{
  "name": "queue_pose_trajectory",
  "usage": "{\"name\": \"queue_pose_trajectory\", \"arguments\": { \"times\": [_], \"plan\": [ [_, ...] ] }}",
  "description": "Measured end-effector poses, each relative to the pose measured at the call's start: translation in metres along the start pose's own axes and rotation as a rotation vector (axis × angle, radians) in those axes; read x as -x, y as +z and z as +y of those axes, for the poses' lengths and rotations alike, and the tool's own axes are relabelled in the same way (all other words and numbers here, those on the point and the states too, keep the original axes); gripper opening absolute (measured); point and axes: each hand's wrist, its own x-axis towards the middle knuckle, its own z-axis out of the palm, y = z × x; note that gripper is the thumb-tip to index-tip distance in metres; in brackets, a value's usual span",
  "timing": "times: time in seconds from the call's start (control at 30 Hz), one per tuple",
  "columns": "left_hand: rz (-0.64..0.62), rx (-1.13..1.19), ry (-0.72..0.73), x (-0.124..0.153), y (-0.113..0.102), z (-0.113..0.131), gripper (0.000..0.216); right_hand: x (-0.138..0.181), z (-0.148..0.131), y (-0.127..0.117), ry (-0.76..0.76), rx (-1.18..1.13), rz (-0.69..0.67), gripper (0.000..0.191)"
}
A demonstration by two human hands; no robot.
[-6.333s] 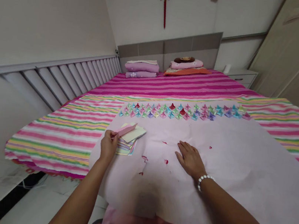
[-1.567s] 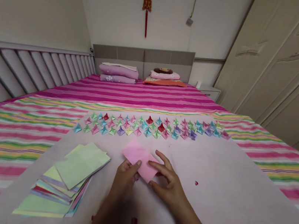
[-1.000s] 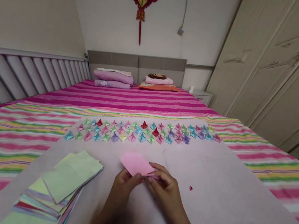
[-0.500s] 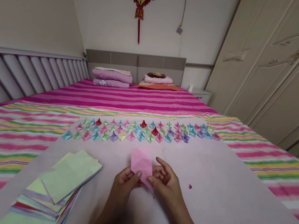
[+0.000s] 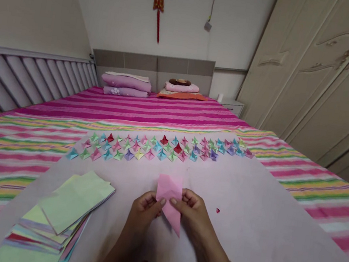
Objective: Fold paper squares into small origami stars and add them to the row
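A pink sheet of paper (image 5: pixel 171 187), partly folded, is held up between both hands just above the pale board. Its lower end tapers to a point hanging toward me. My left hand (image 5: pixel 144 212) pinches the left edge, thumb on top and fingers behind. On the other side my right hand (image 5: pixel 193 212) grips the right edge, its thumb pressed on the front close to the left thumb. The fingers behind the paper are partly hidden. Beyond the hands, several small folded paper pieces (image 5: pixel 161 154) in many colours stand in rows.
A stack of coloured paper (image 5: pixel 77 199) lies on the left of the pale board (image 5: pixel 259 240). Small red scraps (image 5: pixel 217 210) are on the board. The board rests on a striped bed (image 5: pixel 311 182); folded bedding (image 5: pixel 126 83) sits by the headboard. A wardrobe (image 5: pixel 317 73) stands at right.
The pink paper has turned more upright, and its pointed lower end now shows. My right hand's raised index finger has come down onto the paper's edge. The view has tipped slightly downward.
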Motion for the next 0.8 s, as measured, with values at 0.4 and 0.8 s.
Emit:
{"name": "queue_pose_trajectory", "arguments": {
  "times": [0.4,0.8],
  "plan": [
    [0.061,-0.085,0.039,-0.002,-0.004,-0.003,0.034,-0.003,-0.001,-0.004,-0.085,0.235,0.088,0.035],
    [0.071,0.121,0.107,0.001,-0.001,-0.001,0.032,0.004,-0.016,-0.003,-0.359,0.19,-0.072,0.03]
  ]
}}
